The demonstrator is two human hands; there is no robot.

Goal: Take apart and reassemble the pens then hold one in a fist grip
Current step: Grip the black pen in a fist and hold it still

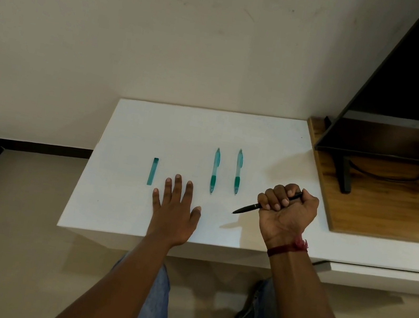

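Right hand (288, 213) clenches a black pen (247, 209) in a fist over the white table (152, 127); left hand (175, 210) lies flat, fingers (177, 184) straight, near a green pen (214, 170), a second green pen (238, 171) alongside.

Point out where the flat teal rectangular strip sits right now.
In the head view, the flat teal rectangular strip lies on the white tabletop, just left of the flat left hand and not touching it.

Bare forearms, red thread wristband (288, 248), blue jeans (154, 305).
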